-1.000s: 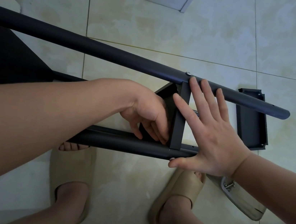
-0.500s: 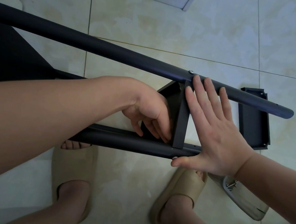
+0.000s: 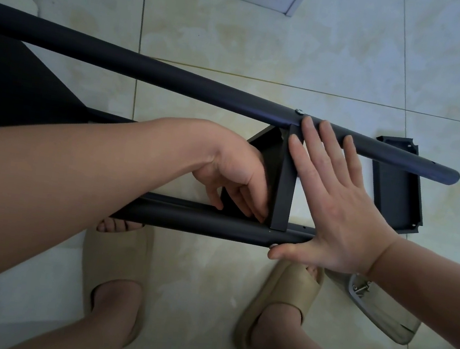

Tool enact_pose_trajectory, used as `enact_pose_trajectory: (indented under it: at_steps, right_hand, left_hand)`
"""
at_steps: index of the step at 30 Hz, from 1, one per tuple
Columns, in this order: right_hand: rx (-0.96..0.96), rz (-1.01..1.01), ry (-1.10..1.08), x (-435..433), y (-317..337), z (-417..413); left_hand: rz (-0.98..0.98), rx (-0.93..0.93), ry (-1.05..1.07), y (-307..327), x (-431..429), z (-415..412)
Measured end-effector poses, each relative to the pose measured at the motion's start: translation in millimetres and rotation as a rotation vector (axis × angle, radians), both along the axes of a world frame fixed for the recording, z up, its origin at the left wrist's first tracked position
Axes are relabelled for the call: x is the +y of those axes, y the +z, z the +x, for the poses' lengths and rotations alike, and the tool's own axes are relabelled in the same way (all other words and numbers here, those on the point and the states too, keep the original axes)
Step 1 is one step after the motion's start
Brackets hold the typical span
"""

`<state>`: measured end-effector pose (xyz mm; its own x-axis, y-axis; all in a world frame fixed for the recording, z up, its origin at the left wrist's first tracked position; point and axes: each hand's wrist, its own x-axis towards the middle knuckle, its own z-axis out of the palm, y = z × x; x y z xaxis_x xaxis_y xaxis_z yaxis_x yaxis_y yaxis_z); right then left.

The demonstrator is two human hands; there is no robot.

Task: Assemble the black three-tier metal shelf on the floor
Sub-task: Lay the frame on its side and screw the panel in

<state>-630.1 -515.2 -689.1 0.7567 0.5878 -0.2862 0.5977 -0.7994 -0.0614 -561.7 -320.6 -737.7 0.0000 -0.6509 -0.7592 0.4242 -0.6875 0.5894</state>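
press right hand (image 3: 335, 211) flat, fingers spread, squaring black metal shelf tier (image 3: 285, 181); left hand (image 3: 232, 171), fingers curled, grip unclear, at near black tube (image 3: 187, 223).

A loose black tray (image 3: 396, 193) is lying on the pale tiled floor (image 3: 241, 35), with a clear screw packet (image 3: 385, 318) and beige slippers (image 3: 111, 264) resting nearby.

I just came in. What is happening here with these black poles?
A person stands over the black shelf frame and is fitting a shelf tier between the far pole and the near pole. The right hand lies flat and open against the tier's edge. The left hand reaches between the poles, with its fingers curled at the tier's corner by the near pole. Whether they pinch anything is hidden. A spare tier lies on the floor to the right.
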Motion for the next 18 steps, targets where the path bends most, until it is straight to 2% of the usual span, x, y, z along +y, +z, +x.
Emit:
enact_pose_trajectory:
  at_steps: [18]
  right_hand:
    - [0.018,-0.018,-0.001,0.6,1.0,0.2]
  left_hand:
    - [0.023,-0.010,0.003,1.0,-0.2,-1.4]
